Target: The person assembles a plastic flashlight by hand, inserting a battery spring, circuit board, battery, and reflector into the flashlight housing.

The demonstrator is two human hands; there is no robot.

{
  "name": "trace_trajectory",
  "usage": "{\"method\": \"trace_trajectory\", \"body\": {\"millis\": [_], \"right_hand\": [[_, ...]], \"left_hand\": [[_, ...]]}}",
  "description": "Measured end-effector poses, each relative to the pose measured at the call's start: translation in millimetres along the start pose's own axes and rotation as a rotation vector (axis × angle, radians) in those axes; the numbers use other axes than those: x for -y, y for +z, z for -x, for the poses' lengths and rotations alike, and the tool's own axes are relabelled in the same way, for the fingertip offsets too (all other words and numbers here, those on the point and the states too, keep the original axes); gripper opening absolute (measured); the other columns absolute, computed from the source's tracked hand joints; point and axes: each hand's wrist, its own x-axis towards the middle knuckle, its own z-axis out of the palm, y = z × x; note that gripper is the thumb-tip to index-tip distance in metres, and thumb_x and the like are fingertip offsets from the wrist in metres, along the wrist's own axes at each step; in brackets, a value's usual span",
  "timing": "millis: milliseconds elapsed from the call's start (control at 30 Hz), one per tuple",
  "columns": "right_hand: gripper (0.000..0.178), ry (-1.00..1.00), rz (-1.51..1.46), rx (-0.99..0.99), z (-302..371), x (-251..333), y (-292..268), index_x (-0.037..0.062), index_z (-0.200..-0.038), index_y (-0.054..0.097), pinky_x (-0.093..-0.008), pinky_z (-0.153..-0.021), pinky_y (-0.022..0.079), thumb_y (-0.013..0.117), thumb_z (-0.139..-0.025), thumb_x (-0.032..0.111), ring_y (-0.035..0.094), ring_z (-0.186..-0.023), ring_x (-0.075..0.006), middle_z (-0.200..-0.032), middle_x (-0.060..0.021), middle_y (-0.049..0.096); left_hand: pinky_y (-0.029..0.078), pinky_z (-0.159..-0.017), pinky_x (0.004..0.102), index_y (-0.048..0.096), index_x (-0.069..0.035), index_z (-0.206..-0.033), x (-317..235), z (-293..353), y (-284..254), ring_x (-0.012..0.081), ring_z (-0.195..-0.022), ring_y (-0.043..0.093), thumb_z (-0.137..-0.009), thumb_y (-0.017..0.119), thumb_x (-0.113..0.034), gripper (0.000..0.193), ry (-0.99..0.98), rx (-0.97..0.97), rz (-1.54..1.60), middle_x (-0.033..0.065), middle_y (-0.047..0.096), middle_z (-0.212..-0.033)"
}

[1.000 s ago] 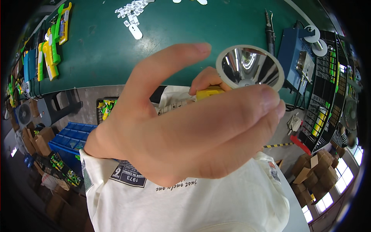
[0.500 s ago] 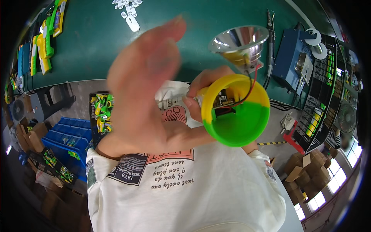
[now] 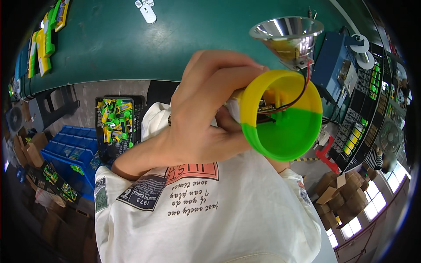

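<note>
At the far left, yellow and green toy parts (image 3: 41,44) lie along the edge of the green table (image 3: 131,48), whose middle stretch is bare. Below that edge stands a black crate (image 3: 117,127) of toy parts beside blue bins (image 3: 72,151). The left hand (image 3: 201,118) wraps around the narrow end of a yellow and green cone (image 3: 280,118), fingers closed on it. The right hand is hidden behind; I cannot tell its grip. A shiny silver reflector (image 3: 287,35) hangs just above the cone's rim, joined by thin wires (image 3: 302,87). A blue box (image 3: 335,72) sits right.
</note>
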Motion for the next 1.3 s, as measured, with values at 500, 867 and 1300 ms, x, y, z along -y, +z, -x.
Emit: {"method": "trace_trajectory", "body": {"millis": [500,867,1300], "right_hand": [[0.048,-0.217,-0.222,-0.049,3.5,-21.5,6.0,-0.0031,-0.106,0.059,-0.0237,-0.061,0.05,0.075,-0.063,0.011,0.066,-0.067,-0.0167,-0.087,-0.01,0.066],[0.031,0.885,-1.082,0.384,-25.0,34.3,-19.8,-0.0007,-0.096,0.056,-0.03,-0.059,0.053,0.072,-0.074,0.015,0.066,-0.065,-0.0208,-0.082,-0.0106,0.064],[0.034,0.864,-1.075,0.168,-13.6,21.6,-8.3,-0.0017,-0.102,0.049,-0.0294,-0.037,0.044,0.065,-0.079,0.018,0.053,-0.042,-0.0177,-0.063,-0.009,0.055]], "left_hand": [[0.048,-0.071,0.0327,0.066,0.001,-0.093,-3.9,-13.7,0.6,0.0257,-0.084,0.059,-0.056,0.083,-0.012,0.042,0.005,0.031,0.047,0.0117,0.062,-0.096],[0.051,-0.058,0.0239,0.06,0.001,-0.108,39.6,-31.3,-21.1,0.0126,-0.056,0.061,-0.095,0.056,-0.035,0.039,-0.839,0.319,0.716,0.0066,0.065,-0.081],[0.049,-0.079,0.0268,0.059,-0.003,-0.104,57.3,-20.0,1.8,0.0124,-0.085,0.061,-0.094,0.054,-0.044,0.043,-0.894,0.211,0.805,0.0049,0.065,-0.091]]}}
